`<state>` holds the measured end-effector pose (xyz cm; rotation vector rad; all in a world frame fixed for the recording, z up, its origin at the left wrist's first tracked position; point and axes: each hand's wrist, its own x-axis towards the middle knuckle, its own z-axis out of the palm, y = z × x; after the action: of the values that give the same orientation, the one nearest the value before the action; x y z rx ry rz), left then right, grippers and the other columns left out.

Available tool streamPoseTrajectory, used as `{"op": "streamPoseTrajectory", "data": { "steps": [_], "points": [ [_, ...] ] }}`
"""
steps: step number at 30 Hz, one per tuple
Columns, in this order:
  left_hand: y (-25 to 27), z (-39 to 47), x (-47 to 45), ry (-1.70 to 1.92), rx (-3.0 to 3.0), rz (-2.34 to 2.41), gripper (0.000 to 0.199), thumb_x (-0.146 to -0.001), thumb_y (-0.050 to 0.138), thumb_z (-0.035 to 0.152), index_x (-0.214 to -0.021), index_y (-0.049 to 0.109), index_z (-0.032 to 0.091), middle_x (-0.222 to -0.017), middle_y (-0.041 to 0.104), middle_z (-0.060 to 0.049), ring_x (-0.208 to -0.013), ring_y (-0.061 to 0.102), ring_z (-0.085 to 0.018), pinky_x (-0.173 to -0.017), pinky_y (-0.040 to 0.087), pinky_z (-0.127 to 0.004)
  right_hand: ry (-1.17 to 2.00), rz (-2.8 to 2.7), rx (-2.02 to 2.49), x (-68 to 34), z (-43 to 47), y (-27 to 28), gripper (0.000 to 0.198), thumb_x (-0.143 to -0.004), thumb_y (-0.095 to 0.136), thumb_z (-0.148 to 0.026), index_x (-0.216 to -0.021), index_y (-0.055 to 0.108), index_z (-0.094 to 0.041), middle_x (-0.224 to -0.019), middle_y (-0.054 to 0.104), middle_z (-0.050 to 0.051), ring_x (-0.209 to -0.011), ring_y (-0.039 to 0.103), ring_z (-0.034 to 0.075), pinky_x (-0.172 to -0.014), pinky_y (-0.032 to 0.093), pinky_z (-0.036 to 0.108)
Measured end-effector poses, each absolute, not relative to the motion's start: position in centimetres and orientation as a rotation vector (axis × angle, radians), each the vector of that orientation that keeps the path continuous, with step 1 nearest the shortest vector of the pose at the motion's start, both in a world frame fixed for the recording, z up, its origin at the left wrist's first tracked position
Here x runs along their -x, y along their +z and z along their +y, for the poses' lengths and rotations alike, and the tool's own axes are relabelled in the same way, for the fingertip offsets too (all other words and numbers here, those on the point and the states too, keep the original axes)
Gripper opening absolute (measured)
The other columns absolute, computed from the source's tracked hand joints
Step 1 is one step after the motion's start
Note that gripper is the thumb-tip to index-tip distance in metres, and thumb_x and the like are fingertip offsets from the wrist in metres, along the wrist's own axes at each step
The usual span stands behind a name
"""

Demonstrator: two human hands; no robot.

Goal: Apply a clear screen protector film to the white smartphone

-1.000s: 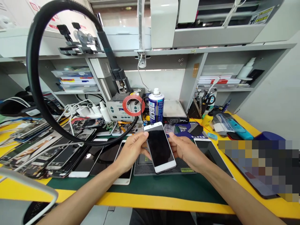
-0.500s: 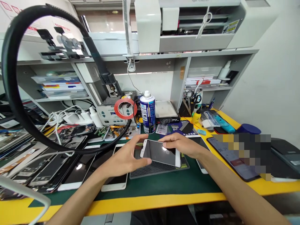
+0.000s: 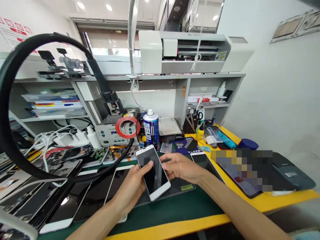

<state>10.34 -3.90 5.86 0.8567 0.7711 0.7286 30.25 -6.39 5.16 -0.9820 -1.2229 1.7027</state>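
From the head camera, both hands meet over the middle of the bench around a white smartphone [image 3: 153,172] with a dark screen. The left hand [image 3: 135,186] cups the phone from below and from its left edge, thumb laid across the glass, so the fingers are curled closed on it. The right hand [image 3: 180,166] touches the phone's right edge with bent fingers; how firmly it grips is hard to tell, since the phone hides its fingertips. The phone is held tilted, top end away from the person, just above a black ribbed mat [image 3: 175,186] that lies on the green bench cover [image 3: 175,210].

Just behind the phone stands a blue and white spray can [image 3: 151,128], with a red tape roll [image 3: 127,127] to its left. A black ring lamp [image 3: 30,110] arcs across the left side, over a spread of loose phone screens [image 3: 62,186]. A second white phone [image 3: 200,160] lies right of the hands.
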Motion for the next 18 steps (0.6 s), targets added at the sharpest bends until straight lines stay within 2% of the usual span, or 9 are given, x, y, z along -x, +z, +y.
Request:
{"op": "streamPoseTrajectory", "data": {
  "steps": [2,6,9,11,15,18],
  "points": [
    [5.9,-4.0,-10.5,0.75,-0.813,0.806,0.025,-0.088,0.071,0.028,-0.109,0.071,0.014,-0.109,0.076,-0.012,-0.098,0.073,-0.026,-0.083,0.06,-0.035,1.55,-1.377,1.094,-30.9,-6.0,5.1,0.044,-0.089,0.065,-0.055,-0.11,0.067,-0.016,-0.092,0.074,0.01,-0.075,0.071,0.019,-0.067,0.057,0.031],
    [6.5,-3.2,-10.0,0.728,-0.822,0.86,0.028,-0.09,0.068,0.033,-0.107,0.072,0.011,-0.106,0.077,-0.017,-0.094,0.075,-0.03,-0.081,0.063,-0.042,0.822,-1.398,1.504,-35.2,-4.8,5.8,0.043,-0.094,0.051,-0.055,-0.098,0.068,-0.015,-0.093,0.073,0.012,-0.069,0.068,0.018,-0.054,0.05,0.027],
    [7.0,-2.5,-9.4,0.698,-0.811,0.926,0.036,-0.092,0.064,0.038,-0.107,0.07,0.007,-0.102,0.077,-0.021,-0.084,0.076,-0.031,-0.078,0.064,-0.046,0.551,-1.336,1.639,-38.4,-4.6,6.5,0.039,-0.093,0.051,-0.051,-0.092,0.067,-0.016,-0.086,0.072,0.009,-0.065,0.063,0.017,-0.06,0.047,0.028],
    [7.3,-2.3,-9.1,0.693,-0.796,0.928,0.036,-0.092,0.062,0.038,-0.107,0.069,0.006,-0.1,0.076,-0.022,-0.082,0.076,-0.031,-0.079,0.063,-0.047,0.511,-1.397,1.698,-39.3,-4.9,6.7,0.034,-0.088,0.059,-0.048,-0.082,0.07,-0.016,-0.079,0.071,0.006,-0.066,0.062,0.017,-0.062,0.044,0.028],
    [7.4,-2.1,-8.8,0.637,-0.784,0.887,0.037,-0.092,0.061,0.036,-0.109,0.067,0.004,-0.099,0.076,-0.023,-0.078,0.076,-0.031,-0.076,0.064,-0.044,0.635,-1.599,1.776,-38.7,-5.5,6.2,0.025,-0.069,0.078,-0.042,-0.065,0.073,-0.018,-0.067,0.07,0.004,-0.066,0.061,0.019,-0.057,0.039,0.028],
    [7.3,-2.2,-8.8,0.597,-0.796,0.833,0.04,-0.092,0.06,0.037,-0.11,0.065,0.002,-0.098,0.075,-0.023,-0.076,0.075,-0.031,-0.074,0.063,-0.044,0.715,-1.656,1.798,-37.7,-5.6,5.5,0.014,-0.06,0.082,-0.028,-0.058,0.071,-0.018,-0.061,0.068,0.003,-0.061,0.058,0.018,-0.052,0.035,0.027]
  ]
}}
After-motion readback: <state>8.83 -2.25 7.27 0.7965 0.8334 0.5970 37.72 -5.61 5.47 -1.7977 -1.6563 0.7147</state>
